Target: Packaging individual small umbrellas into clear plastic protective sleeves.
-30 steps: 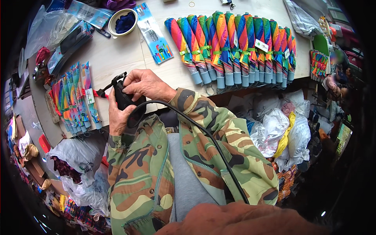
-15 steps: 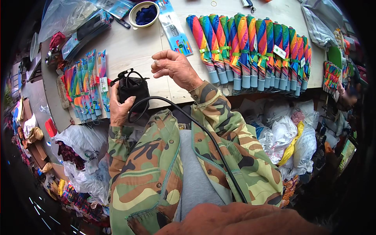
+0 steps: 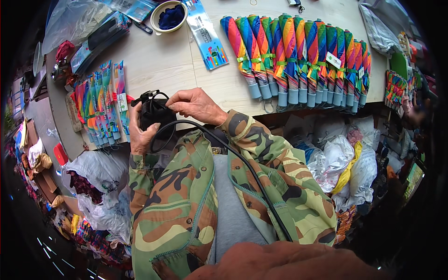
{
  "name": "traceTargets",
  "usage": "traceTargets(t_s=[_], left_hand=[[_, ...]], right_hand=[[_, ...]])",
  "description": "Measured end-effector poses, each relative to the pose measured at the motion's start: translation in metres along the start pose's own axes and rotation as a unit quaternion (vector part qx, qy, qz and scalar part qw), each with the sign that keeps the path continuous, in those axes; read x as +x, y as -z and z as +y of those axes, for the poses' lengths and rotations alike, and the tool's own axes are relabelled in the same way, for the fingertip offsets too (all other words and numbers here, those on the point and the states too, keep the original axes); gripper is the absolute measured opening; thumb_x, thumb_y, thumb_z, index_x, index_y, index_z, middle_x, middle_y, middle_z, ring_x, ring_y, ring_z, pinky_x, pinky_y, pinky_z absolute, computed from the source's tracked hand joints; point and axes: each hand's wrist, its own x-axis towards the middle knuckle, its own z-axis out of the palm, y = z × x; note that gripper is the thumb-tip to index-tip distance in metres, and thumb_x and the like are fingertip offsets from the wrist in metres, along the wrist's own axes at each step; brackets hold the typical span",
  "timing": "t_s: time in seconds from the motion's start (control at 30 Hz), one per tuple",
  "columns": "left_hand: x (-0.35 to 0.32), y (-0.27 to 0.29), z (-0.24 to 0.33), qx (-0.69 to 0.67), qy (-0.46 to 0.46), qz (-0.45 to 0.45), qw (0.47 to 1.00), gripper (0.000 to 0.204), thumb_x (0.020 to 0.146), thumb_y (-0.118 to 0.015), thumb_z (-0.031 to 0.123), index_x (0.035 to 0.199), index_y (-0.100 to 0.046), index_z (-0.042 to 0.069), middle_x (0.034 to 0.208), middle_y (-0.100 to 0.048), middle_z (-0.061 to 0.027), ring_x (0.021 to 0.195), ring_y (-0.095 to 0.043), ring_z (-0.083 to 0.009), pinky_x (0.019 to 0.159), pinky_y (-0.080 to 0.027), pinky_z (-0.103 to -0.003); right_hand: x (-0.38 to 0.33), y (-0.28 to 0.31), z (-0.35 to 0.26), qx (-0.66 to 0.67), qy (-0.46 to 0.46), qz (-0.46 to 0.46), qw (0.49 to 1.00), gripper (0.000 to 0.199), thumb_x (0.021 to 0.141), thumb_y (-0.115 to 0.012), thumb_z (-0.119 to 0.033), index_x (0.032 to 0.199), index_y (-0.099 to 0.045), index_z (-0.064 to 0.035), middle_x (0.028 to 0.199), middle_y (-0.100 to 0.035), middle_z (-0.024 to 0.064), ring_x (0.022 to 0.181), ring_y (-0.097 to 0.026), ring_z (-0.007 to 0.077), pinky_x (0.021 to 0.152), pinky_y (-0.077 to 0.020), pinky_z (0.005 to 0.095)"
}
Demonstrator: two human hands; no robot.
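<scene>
At the table's near edge, my left hand (image 3: 140,130) is wrapped round a small black drawstring pouch (image 3: 156,114), thumb in front of it. A black cord loops at the pouch's top. My right hand (image 3: 196,103) meets the pouch's upper right edge, thumb and forefinger pinched together there; whether they grip cloth or cord is hard to make out. A thick black cable (image 3: 233,151) curves from beside the pouch across my lap. Left of the pouch lie several rainbow umbrellas in clear printed sleeves (image 3: 100,102).
A row of folded rainbow umbrellas (image 3: 303,60) lies at the right of the pale table (image 3: 163,60). Farther back are a flat printed sleeve (image 3: 207,37) and a bowl (image 3: 158,23) holding dark blue cloth. White bags (image 3: 338,161) fill the space below the table.
My right hand has come down and left from above the table to the pouch, its fingers closing at the edge. My left hand still holds the pouch in nearly the same place.
</scene>
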Motion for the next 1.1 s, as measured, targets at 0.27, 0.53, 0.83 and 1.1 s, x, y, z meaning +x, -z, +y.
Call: traceTargets(t_s=[0.27,0.53,0.83,1.1], left_hand=[[-0.006,-0.012,0.014,-0.030,0.011,-0.018,0.999,0.089,0.081,-0.083,0.004,0.159,-0.041,-0.005,0.146,-0.059,-0.0186,0.136,-0.060,-0.0261,0.119,-0.047,-0.038],[-0.010,-0.019,0.024,-0.050,0.025,-0.041,0.998,0.088,0.081,-0.086,0.004,0.158,-0.042,-0.002,0.145,-0.059,-0.0150,0.136,-0.059,-0.0240,0.119,-0.046,-0.037],[-0.003,-0.024,0.015,-0.010,0.021,-0.059,0.998,0.088,0.076,-0.090,0.007,0.152,-0.048,-0.003,0.142,-0.060,-0.0149,0.131,-0.061,-0.0245,0.117,-0.047,-0.038],[0.002,-0.030,0.026,0.112,-0.017,-0.078,0.991,0.090,0.072,-0.094,0.015,0.150,-0.051,-0.001,0.135,-0.061,-0.0164,0.127,-0.062,-0.0308,0.114,-0.049,-0.040]], right_hand=[[0.012,-0.020,0.009,-0.103,0.073,0.037,0.991,0.022,0.095,-0.078,-0.022,0.102,-0.085,-0.0022,0.082,-0.078,0.0133,0.072,-0.072,0.0173,0.068,-0.0555,0.0331],[0.010,-0.024,0.002,-0.211,0.104,0.062,0.970,0.023,0.090,-0.077,-0.023,0.095,-0.082,-0.0014,0.082,-0.077,0.0157,0.072,-0.074,0.0292,0.068,-0.0570,0.0409],[0.000,0.003,-0.011,-0.095,-0.048,-0.005,0.994,0.025,0.092,-0.072,-0.022,0.096,-0.075,0.0028,0.082,-0.073,0.0128,0.078,-0.066,0.0192,0.073,-0.0537,0.0361],[-0.014,0.016,-0.012,-0.261,0.212,0.022,0.941,0.014,0.101,-0.068,-0.012,0.100,-0.062,0.0008,0.090,-0.067,0.0107,0.081,-0.062,0.0172,0.073,-0.0521,0.0356]])
